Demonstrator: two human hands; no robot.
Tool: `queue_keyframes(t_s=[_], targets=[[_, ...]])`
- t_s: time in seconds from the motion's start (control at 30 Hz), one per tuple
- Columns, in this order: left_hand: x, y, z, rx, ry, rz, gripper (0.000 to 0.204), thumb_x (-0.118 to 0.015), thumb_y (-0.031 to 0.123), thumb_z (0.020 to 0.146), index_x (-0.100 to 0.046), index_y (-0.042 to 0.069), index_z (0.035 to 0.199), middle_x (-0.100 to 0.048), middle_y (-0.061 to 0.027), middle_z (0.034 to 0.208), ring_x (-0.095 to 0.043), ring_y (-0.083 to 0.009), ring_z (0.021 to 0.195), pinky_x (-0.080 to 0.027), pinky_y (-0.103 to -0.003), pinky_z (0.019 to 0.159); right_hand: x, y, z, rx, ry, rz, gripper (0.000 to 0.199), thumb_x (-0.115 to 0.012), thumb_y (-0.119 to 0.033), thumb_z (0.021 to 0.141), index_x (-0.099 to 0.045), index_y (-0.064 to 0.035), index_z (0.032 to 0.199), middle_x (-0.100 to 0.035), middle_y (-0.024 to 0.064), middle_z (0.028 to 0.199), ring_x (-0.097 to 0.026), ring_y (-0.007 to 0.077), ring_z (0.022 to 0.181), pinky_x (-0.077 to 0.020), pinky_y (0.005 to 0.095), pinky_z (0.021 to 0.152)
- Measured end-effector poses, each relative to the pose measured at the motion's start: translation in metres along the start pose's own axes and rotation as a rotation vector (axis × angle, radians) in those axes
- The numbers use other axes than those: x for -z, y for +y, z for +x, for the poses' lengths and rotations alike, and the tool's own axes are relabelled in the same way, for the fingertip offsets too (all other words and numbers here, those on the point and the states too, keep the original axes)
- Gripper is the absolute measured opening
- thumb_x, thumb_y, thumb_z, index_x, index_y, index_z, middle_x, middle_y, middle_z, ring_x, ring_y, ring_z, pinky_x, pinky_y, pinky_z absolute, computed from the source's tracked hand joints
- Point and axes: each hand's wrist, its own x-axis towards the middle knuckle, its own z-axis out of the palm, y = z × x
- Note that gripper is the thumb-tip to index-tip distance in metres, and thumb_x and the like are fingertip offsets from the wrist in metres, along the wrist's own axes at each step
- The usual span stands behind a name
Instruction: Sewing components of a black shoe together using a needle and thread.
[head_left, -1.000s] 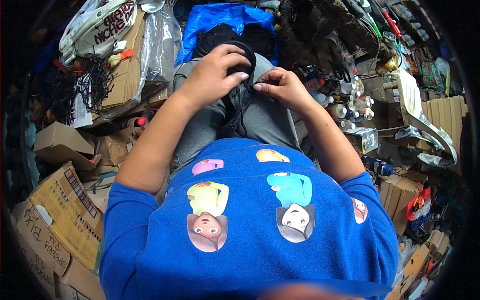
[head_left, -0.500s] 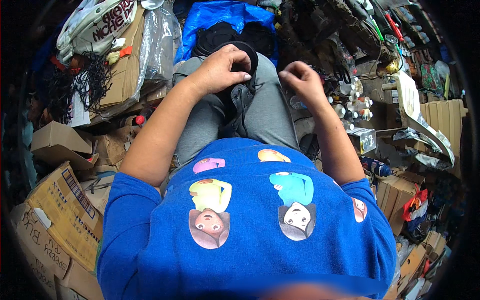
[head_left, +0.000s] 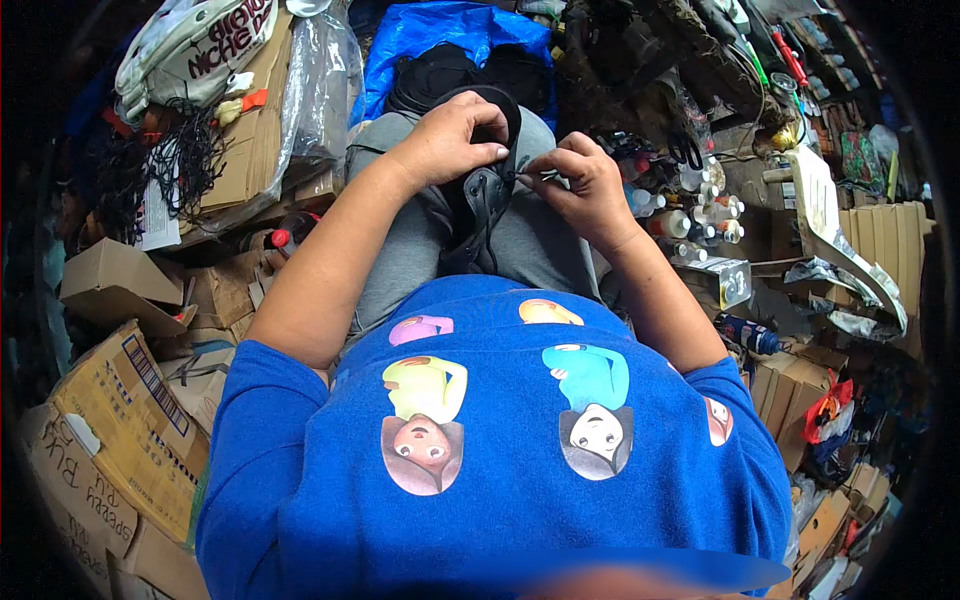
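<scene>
A black shoe [head_left: 480,205] lies on my lap between my grey-trousered knees, its toe pointing away from me. My left hand [head_left: 445,140] grips its upper from the left side, fingers curled over the top edge. My right hand [head_left: 580,185] pinches something small and thin at the shoe's right edge, near the lace area; I cannot make out what it is. My blue shirt with printed cartoon figures [head_left: 500,440] fills the lower half of the view.
A blue plastic sheet [head_left: 440,35] with black shoe parts [head_left: 440,70] lies beyond my knees. Cardboard boxes [head_left: 120,420] pile up on the left. Small bottles [head_left: 690,205] and scissors [head_left: 690,150] crowd the right, by more boxes [head_left: 800,380].
Both hands have shifted slightly on the shoe. The left hand moved further over its top, and the right hand came in closer to its right edge.
</scene>
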Motion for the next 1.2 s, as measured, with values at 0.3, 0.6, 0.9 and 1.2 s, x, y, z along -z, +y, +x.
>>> queue_keyframes(t_s=[0.3, 0.6, 0.9, 1.2], targets=[[-0.007, -0.003, 0.0, -0.019, 0.004, 0.021, 0.021, -0.071, 0.02, 0.073, -0.064, 0.009, 0.089, -0.056, -0.0096, 0.094, -0.058, -0.0249, 0.09, -0.047, -0.034, 0.08, 0.015, 0.016, -0.012, -0.412, -0.469, 1.044, 0.016, -0.066, -0.016, 0.083, -0.06, -0.0053, 0.092, -0.055, -0.0046, 0.086, -0.049, 0.0063, 0.083, -0.0387, 0.0227, 0.077], [-0.008, 0.001, 0.0, 0.009, 0.012, 0.034, 0.019, -0.071, 0.014, 0.073, -0.06, 0.005, 0.086, -0.053, -0.0088, 0.091, -0.055, -0.0217, 0.088, -0.045, -0.031, 0.079, 0.011, 0.023, -0.009, -0.516, -0.302, 1.341, 0.017, -0.068, -0.016, 0.08, -0.06, -0.0073, 0.091, -0.059, -0.0003, 0.091, -0.051, 0.008, 0.084, -0.0375, 0.0237, 0.08], [-0.009, 0.004, 0.002, -0.006, -0.005, 0.06, 0.019, -0.069, 0.012, 0.071, -0.06, 0.005, 0.086, -0.053, -0.0096, 0.091, -0.054, -0.0246, 0.09, -0.044, -0.033, 0.081, 0.011, 0.017, 0.01, -0.518, -0.277, 1.389, 0.013, -0.064, -0.01, 0.081, -0.058, -0.0069, 0.091, -0.064, 0.0024, 0.087, -0.058, 0.0099, 0.085, -0.0402, 0.0215, 0.075], [-0.014, -0.005, -0.002, -0.004, 0.037, 0.03, 0.018, -0.07, 0.015, 0.074, -0.06, 0.005, 0.085, -0.052, -0.0091, 0.091, -0.054, -0.0243, 0.089, -0.044, -0.033, 0.08, 0.008, 0.016, 0.01, -0.506, -0.273, 1.621, 0.021, -0.063, -0.006, 0.08, -0.055, -0.0095, 0.099, -0.054, -0.0015, 0.075, -0.048, 0.0074, 0.065, -0.0376, 0.0196, 0.061]])
